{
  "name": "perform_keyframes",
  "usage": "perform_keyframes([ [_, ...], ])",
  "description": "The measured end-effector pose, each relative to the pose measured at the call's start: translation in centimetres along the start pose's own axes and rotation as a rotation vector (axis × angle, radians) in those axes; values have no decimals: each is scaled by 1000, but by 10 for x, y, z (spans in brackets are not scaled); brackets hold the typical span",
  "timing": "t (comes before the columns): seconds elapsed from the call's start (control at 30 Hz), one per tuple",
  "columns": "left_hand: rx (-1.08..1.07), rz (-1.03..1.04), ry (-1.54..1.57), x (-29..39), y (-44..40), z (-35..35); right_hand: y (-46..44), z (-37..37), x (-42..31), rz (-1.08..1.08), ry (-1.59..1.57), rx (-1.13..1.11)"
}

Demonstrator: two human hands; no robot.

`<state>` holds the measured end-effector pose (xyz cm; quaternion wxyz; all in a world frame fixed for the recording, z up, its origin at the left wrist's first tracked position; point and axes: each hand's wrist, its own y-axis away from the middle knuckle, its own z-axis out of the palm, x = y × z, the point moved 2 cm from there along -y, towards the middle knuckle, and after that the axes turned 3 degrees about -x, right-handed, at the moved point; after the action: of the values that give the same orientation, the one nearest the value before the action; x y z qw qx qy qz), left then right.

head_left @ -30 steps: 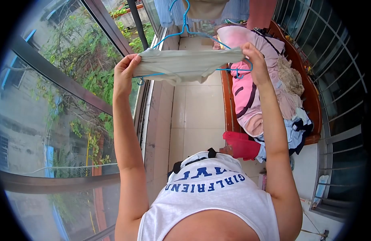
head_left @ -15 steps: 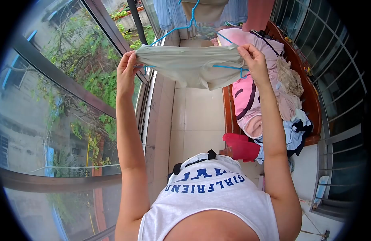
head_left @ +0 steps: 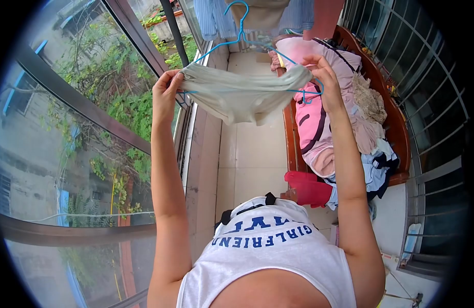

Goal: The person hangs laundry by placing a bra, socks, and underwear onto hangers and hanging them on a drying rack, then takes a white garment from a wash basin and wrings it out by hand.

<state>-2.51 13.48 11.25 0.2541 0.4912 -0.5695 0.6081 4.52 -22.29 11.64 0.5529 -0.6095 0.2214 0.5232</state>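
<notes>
A pair of pale grey-green underpants [head_left: 237,100] hangs stretched across a blue hanger [head_left: 242,35], its waistband sagging in the middle. My left hand [head_left: 166,92] is closed, thumb and fingers pinching the left end of the waistband. At the other end, my right hand [head_left: 327,84] has its fingers curved and apart beside the garment's right corner and the hanger's right tip. Part of that contact is hidden. The hanger's hook points up, and its lower bar shows through the cloth.
Striped and beige clothes [head_left: 257,15] hang just beyond the hanger. A wooden bench [head_left: 396,128] on the right bears a pink plush item [head_left: 314,123] and piled clothing. Windows [head_left: 93,97] line the left side, and a tiled floor [head_left: 255,149] runs between. A red cloth [head_left: 306,187] lies near the bench.
The waistband has gone from taut to slack, and the underpants hang slightly lower. My right hand's fingers have loosened from the right corner. More of the hanger's hook shows.
</notes>
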Motion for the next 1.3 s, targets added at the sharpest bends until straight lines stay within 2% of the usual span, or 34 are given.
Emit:
perform_keyframes([
  [0.07,13,0,66,-1,0,0,0,2,-2,-39,-9,9],
  [0.13,26,-10,57,1,2,0,-2,-1,9,-18,375,-125],
  [0.33,-2,-95,32,-3,3,-2,-3,0,14,-82,308,-36],
  [0.4,-115,-32,-263,-3,-1,-1,-3,1,10,-103,300,-28],
  [0.43,-48,143,-569,8,1,0,-4,2,7,-99,307,-62],
  [0.47,-48,142,-569,14,2,5,-3,2,4,-95,314,-95],
  [0.57,297,537,-845,55,12,36,-4,10,1,-61,265,-105],
  [0.6,318,556,-814,63,19,47,-3,13,2,-60,264,-107],
  [0.67,56,603,-740,70,26,78,-6,17,4,-72,203,-96],
  [0.73,-66,634,-709,70,28,112,-4,25,5,-51,163,-139],
  [0.87,-202,596,-520,62,23,141,2,37,8,-8,134,-173],
  [0.93,-414,218,-454,57,18,143,2,35,6,8,141,-147],
  [0.97,-372,264,-235,52,17,141,2,33,7,-20,188,-127],
  [1.0,-369,222,-87,49,13,140,3,32,8,-45,234,-107],
  [1.07,-359,153,-53,42,8,135,6,29,6,17,233,-100],
  [1.17,36,629,-442,68,10,121,2,22,-1,35,397,-38],
  [1.2,226,755,-539,84,13,113,-1,21,-6,-128,421,-16],
  [1.27,449,705,-683,98,2,85,-13,9,-12,-119,405,-2],
  [1.3,536,674,-687,96,-11,69,-19,6,-17,-185,366,25],
])
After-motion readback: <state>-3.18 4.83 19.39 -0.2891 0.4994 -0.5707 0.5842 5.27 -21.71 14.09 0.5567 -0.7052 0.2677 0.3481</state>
